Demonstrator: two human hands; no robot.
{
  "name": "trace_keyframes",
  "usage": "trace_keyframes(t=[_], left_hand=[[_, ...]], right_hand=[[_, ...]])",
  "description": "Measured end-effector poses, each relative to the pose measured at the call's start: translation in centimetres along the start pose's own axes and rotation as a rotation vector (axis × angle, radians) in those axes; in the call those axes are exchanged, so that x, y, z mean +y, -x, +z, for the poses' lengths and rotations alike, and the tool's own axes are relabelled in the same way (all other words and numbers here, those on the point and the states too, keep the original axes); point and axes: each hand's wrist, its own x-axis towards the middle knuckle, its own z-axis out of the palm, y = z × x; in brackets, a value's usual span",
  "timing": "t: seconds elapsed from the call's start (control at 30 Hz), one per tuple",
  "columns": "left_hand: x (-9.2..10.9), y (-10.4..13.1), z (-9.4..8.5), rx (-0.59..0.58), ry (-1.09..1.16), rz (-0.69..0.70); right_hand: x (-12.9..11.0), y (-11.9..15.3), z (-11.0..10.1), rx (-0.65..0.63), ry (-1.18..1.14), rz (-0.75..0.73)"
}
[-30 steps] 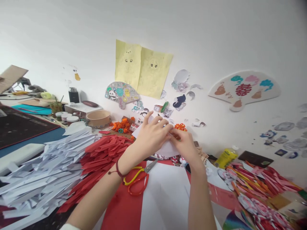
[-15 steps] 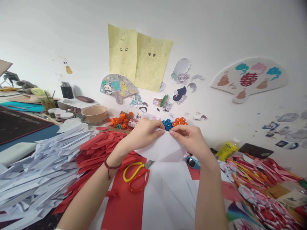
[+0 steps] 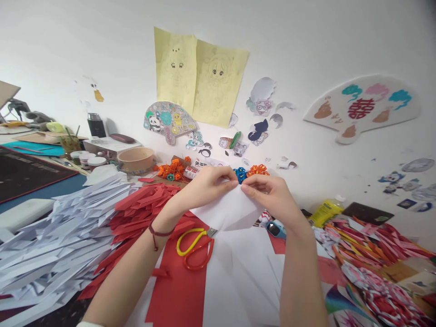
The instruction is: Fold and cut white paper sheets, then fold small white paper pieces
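A white sheet of paper (image 3: 231, 211) hangs from my fingertips above the work surface, bent near its top edge. My left hand (image 3: 213, 184) pinches that edge, and my right hand (image 3: 267, 190) pinches it close beside the left. Both hands are closed, with the fingertips almost meeting. Under the sheet lie scissors (image 3: 194, 249) with one yellow and one red handle loop; most of their blades are hidden. They rest on red paper (image 3: 177, 290), alongside more white paper (image 3: 241, 277).
Folded white paper strips (image 3: 64, 240) are heaped at left, next to red strips (image 3: 143, 213). A blue watch (image 3: 275, 229) lies near my right wrist. Farther right are a yellow bottle (image 3: 325, 211) and colourful strips (image 3: 371, 245). A round tub (image 3: 136, 161) stands at the back.
The sheet's top edge has drawn up into a bend between my fingertips, which have come slightly closer together. The whole view has shifted a little.
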Motion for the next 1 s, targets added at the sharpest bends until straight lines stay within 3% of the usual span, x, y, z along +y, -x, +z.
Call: trace_keyframes(t=[0.57, 1.0], left_hand=[[0.5, 0.1, 0.3, 0.057, -0.110, 0.017], [1.5, 0.2, 1.1, 0.217, -0.147, 0.068]], right_hand=[[-0.2, -0.2, 0.8, 0.034, -0.023, -0.044], [0.3, -0.3, 1.2, 0.132, -0.218, -0.081]])
